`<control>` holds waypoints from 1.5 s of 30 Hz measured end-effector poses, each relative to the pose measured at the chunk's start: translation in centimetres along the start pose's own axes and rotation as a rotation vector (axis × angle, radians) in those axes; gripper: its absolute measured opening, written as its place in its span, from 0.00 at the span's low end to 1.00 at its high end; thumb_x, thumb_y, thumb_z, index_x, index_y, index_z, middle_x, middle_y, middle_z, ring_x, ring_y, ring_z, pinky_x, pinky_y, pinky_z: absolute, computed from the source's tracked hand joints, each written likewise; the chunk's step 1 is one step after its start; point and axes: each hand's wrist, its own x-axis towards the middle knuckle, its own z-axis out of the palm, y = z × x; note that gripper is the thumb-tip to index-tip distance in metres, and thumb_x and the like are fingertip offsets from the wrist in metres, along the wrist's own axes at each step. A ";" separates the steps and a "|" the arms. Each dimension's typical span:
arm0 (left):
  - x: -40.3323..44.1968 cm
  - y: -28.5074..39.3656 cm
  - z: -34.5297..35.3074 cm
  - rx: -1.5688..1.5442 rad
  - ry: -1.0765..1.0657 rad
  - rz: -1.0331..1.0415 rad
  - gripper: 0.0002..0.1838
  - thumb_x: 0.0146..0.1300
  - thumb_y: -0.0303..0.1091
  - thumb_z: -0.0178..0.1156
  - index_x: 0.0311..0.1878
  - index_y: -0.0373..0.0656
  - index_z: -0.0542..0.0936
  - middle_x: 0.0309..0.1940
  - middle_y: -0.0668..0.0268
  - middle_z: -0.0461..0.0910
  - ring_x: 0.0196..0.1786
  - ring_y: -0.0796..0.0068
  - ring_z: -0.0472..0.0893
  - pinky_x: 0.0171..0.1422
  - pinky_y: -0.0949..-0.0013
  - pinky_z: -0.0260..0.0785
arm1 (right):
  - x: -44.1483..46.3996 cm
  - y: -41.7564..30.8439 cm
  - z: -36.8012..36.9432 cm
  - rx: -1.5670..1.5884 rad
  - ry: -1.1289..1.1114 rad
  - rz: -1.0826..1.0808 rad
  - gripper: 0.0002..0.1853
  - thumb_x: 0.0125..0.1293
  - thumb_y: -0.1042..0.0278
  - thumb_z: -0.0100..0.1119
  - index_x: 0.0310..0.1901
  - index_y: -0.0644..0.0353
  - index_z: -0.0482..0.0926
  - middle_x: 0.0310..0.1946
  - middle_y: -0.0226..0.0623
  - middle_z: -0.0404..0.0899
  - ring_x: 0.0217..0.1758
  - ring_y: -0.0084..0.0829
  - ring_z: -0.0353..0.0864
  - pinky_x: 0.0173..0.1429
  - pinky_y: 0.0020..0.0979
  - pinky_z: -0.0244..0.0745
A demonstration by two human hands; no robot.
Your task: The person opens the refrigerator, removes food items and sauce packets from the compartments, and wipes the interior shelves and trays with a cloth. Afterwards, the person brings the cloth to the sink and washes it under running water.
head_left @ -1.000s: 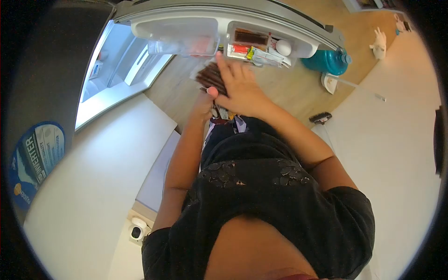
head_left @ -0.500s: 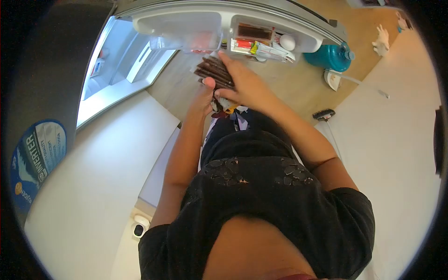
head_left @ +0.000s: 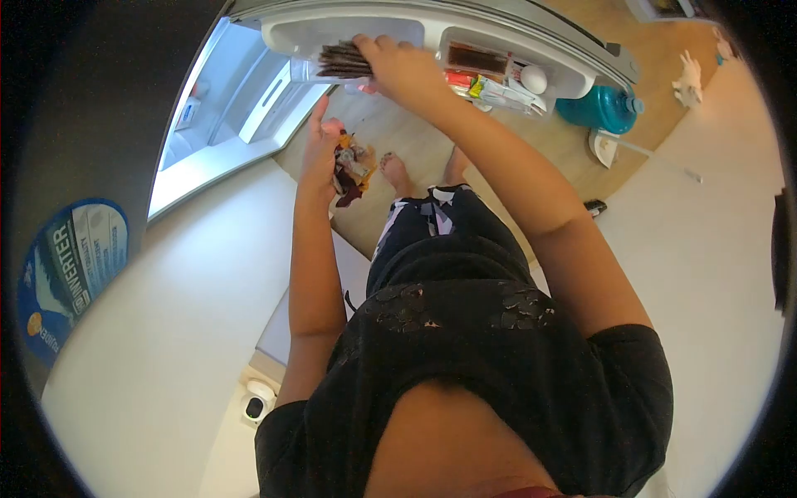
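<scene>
My right hand [head_left: 403,70] grips a stack of dark brown sachets [head_left: 344,61] over the left clear bin [head_left: 290,37] of the fridge door shelf. Lower down on the left, my left hand [head_left: 318,162] holds a crumpled bunch of colourful wrappers [head_left: 355,168], with its thumb and a finger showing. The right clear bin [head_left: 448,37] holds a brown packet [head_left: 477,59], red and green sachets [head_left: 467,84] and a white egg-like object [head_left: 533,80].
The open fridge compartment [head_left: 220,108] is at the upper left, beside a dark door with a blue sticker [head_left: 73,274]. A teal bottle [head_left: 599,109] stands right of the shelf. A small white camera [head_left: 256,405] is at the lower left.
My right hand has moved up and left to the bin with the brown sachets, away from my left hand. My left hand has shifted left and still has the wrappers.
</scene>
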 end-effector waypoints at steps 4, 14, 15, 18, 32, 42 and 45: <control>-0.5 -1.5 -0.8 -0.057 -0.021 -0.037 0.39 0.60 0.55 0.59 0.69 0.50 0.56 0.39 0.70 0.67 0.39 0.79 0.68 0.44 0.74 0.67 | 0.6 1.6 4.7 -0.202 0.228 -0.093 0.32 0.47 0.55 0.68 0.55 0.51 0.69 0.39 0.40 0.76 0.41 0.47 0.79 0.42 0.39 0.76; -0.4 -3.0 -1.9 -0.002 -0.034 -0.153 0.31 0.61 0.51 0.58 0.65 0.49 0.64 0.39 0.70 0.67 0.43 0.80 0.67 0.48 0.76 0.65 | -8.4 10.1 -4.3 -0.261 0.238 0.208 0.11 0.55 0.59 0.61 0.39 0.52 0.80 0.34 0.32 0.78 0.43 0.36 0.78 0.44 0.37 0.72; -0.3 -3.0 -1.8 -0.002 -0.036 -0.152 0.31 0.61 0.51 0.58 0.65 0.49 0.64 0.39 0.70 0.67 0.43 0.80 0.67 0.48 0.76 0.65 | -8.3 11.1 -3.8 -0.262 0.239 0.208 0.11 0.55 0.59 0.61 0.39 0.52 0.80 0.34 0.32 0.78 0.43 0.36 0.78 0.44 0.37 0.72; -0.3 -2.5 -1.5 0.009 -0.048 -0.162 0.29 0.62 0.50 0.58 0.63 0.48 0.66 0.38 0.71 0.68 0.42 0.81 0.68 0.47 0.76 0.66 | -7.0 12.3 -2.4 -0.406 0.247 0.085 0.13 0.52 0.57 0.63 0.39 0.50 0.81 0.35 0.30 0.78 0.42 0.35 0.77 0.47 0.38 0.70; -0.5 -2.6 -1.4 -0.081 -0.047 -0.183 0.27 0.64 0.50 0.56 0.62 0.48 0.67 0.36 0.72 0.68 0.39 0.83 0.68 0.44 0.77 0.68 | -9.1 6.1 -5.6 -0.401 0.361 -0.100 0.16 0.43 0.63 0.64 0.38 0.49 0.78 0.43 0.23 0.76 0.52 0.31 0.72 0.55 0.39 0.64; -1.2 -2.5 -1.0 -0.067 0.017 -0.208 0.26 0.65 0.53 0.52 0.61 0.48 0.69 0.34 0.73 0.67 0.37 0.84 0.68 0.43 0.78 0.67 | -0.3 0.3 -0.1 -0.306 0.308 -0.130 0.14 0.47 0.63 0.60 0.39 0.52 0.78 0.38 0.28 0.76 0.50 0.31 0.72 0.55 0.36 0.64; -1.0 -2.9 -1.6 -0.068 0.024 -0.229 0.26 0.65 0.52 0.53 0.60 0.48 0.69 0.34 0.73 0.68 0.37 0.84 0.68 0.43 0.77 0.67 | -1.9 1.7 -0.9 -0.173 0.578 -0.178 0.12 0.48 0.64 0.62 0.37 0.52 0.79 0.37 0.29 0.76 0.48 0.33 0.74 0.52 0.35 0.66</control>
